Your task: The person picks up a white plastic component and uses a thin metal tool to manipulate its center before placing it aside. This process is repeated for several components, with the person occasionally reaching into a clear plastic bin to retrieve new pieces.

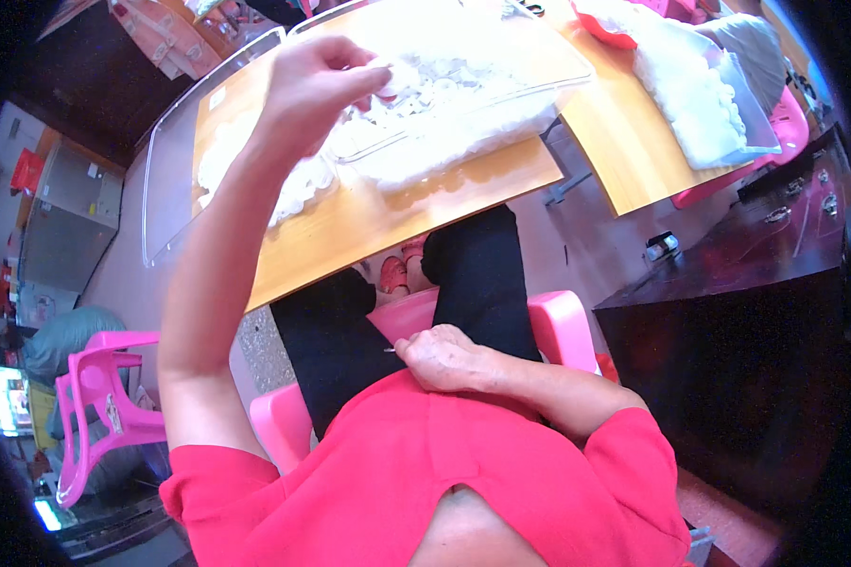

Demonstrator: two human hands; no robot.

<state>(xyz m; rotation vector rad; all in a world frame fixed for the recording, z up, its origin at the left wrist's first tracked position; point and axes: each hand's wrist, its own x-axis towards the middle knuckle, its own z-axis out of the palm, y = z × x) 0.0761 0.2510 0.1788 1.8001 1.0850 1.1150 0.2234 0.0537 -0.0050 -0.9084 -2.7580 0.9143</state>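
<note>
My left hand (317,80) reaches out over the table, thumb and fingertips pinched together. Whatever is between them is too small and overexposed to make out. Beneath it lies a clear plastic tray (345,156) with many small white pieces (449,87) heaped in it. White fluffy-looking material (444,161) lies along the tray's near side, and more of it (293,194) is left of it. In my lap rests my right hand (437,357), fingers curled closed. A thin pale tip pokes out beside its thumb; the rest is hidden in the fist.
A wooden table (388,231) stands before my knees. At the right, a second table (624,180) carries a clear bin (756,137) with white material. A dark glossy cabinet (719,274) is at my right, a pink plastic chair (113,406) at my left.
</note>
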